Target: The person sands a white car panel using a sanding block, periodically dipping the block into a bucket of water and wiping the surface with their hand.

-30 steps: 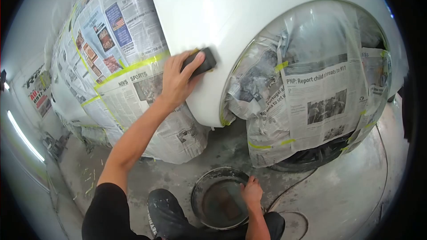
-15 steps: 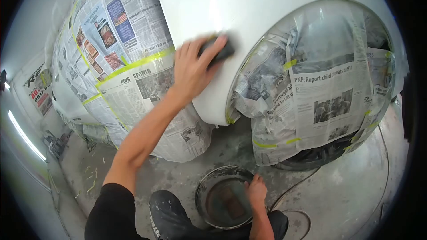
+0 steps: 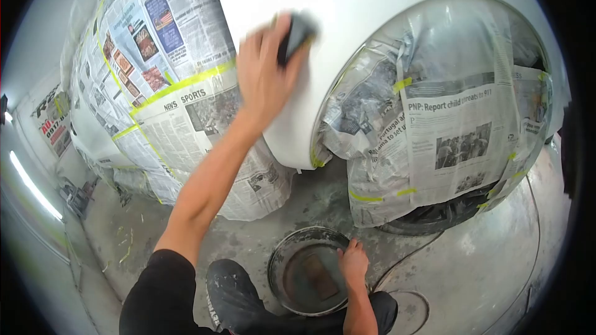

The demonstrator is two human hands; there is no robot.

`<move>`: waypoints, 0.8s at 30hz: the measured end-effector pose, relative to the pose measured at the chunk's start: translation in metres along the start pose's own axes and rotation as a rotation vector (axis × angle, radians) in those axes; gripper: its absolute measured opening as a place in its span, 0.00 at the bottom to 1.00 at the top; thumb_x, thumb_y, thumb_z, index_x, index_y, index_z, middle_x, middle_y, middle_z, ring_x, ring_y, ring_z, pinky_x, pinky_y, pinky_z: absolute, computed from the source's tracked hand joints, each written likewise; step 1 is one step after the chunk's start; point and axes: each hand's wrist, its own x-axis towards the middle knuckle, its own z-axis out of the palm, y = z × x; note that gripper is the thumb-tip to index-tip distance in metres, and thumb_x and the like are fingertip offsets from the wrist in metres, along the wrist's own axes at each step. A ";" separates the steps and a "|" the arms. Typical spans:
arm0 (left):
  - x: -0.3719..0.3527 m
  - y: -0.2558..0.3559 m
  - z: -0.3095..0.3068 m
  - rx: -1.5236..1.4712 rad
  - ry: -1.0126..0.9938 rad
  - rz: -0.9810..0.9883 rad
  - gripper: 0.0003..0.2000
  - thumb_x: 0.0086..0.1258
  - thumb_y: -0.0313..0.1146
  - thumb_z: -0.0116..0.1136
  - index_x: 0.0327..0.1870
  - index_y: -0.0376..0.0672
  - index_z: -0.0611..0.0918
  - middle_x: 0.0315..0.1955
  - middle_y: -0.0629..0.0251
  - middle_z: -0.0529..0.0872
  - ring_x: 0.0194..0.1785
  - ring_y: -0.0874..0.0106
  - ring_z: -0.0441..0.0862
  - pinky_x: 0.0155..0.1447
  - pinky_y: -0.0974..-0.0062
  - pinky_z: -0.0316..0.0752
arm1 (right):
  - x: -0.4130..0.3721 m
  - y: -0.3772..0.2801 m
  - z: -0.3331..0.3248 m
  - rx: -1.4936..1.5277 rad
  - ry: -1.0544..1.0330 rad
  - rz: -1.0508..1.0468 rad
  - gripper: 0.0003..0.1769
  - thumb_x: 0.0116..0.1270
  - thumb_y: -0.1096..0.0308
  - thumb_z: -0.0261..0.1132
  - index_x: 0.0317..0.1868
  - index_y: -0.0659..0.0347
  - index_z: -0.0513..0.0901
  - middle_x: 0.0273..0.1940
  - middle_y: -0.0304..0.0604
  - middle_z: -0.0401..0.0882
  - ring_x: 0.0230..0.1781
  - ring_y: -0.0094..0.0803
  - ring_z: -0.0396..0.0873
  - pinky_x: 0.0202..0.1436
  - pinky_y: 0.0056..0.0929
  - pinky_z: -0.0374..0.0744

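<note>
Dark block (image 3: 298, 36): located at the white body panel (image 3: 335, 0), between the newspaper-covered section (image 3: 180, 43) and the wheel arch. Its outline is blurred; a yellowish edge shows on its lower right side. Full contact with the panel cannot be confirmed owing to the blur.

Left hand (image 3: 266, 80): fingers partly closed, with hold of the block. The block sits at the finger end of the hand, between the thumb on the lower right and the fingers on the upper left, and projects past them to the right. The exact placement of each fingertip is blurred. The forearm rises from a black sleeve (image 3: 158, 291).

Right hand (image 3: 354, 262): low, at the right side of the rim of a round dark basin (image 3: 277, 294). The fingers are bent, at the rim; whether they are closed on it cannot be told. Inside the basin lies a brownish rectangular piece (image 3: 320, 276).

Surroundings: the wheel arch is masked with newspaper sheets (image 3: 453, 136) and translucent film (image 3: 453, 31), fixed with yellow-green tape (image 3: 403, 84). A dark tire (image 3: 434, 220) shows beneath. The basin rests on a stained grey floor (image 3: 248, 245), just beside a dark shoe (image 3: 231, 288). A thin hose (image 3: 403, 260) runs along the floor to its right.
</note>
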 end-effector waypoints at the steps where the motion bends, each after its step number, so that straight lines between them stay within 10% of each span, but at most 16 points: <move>1: 0.035 0.003 0.004 0.024 -0.005 -0.029 0.32 0.65 0.35 0.77 0.72 0.55 0.79 0.54 0.56 0.85 0.55 0.54 0.80 0.57 0.57 0.74 | -0.003 0.000 0.001 -0.005 0.001 -0.002 0.35 0.69 0.54 0.74 0.66 0.69 0.73 0.52 0.58 0.82 0.50 0.56 0.87 0.50 0.49 0.87; 3: 0.056 0.013 0.004 0.057 -0.007 -0.043 0.32 0.66 0.35 0.75 0.73 0.44 0.78 0.51 0.53 0.86 0.55 0.53 0.79 0.60 0.58 0.74 | -0.003 0.002 0.001 -0.020 -0.017 -0.001 0.35 0.70 0.53 0.73 0.66 0.69 0.73 0.52 0.58 0.83 0.50 0.56 0.87 0.50 0.50 0.87; 8: -0.075 0.005 -0.016 0.033 0.019 -0.084 0.33 0.62 0.35 0.79 0.72 0.53 0.81 0.55 0.55 0.85 0.56 0.55 0.81 0.59 0.58 0.74 | 0.002 0.002 0.001 -0.039 -0.059 0.026 0.33 0.69 0.51 0.74 0.62 0.68 0.74 0.53 0.60 0.83 0.50 0.59 0.87 0.51 0.53 0.86; 15: 0.083 -0.006 0.003 0.068 0.077 -0.036 0.31 0.67 0.37 0.74 0.73 0.53 0.79 0.51 0.57 0.86 0.50 0.53 0.81 0.54 0.58 0.76 | -0.004 0.005 0.003 -0.013 0.006 -0.050 0.37 0.69 0.50 0.73 0.67 0.68 0.74 0.53 0.62 0.84 0.49 0.61 0.87 0.51 0.53 0.86; 24: -0.025 -0.013 -0.018 0.077 0.052 -0.036 0.34 0.64 0.35 0.79 0.72 0.45 0.80 0.52 0.54 0.86 0.52 0.57 0.82 0.57 0.59 0.76 | -0.002 0.002 -0.002 -0.024 -0.005 -0.026 0.36 0.68 0.51 0.74 0.66 0.68 0.75 0.53 0.62 0.84 0.48 0.60 0.88 0.49 0.52 0.86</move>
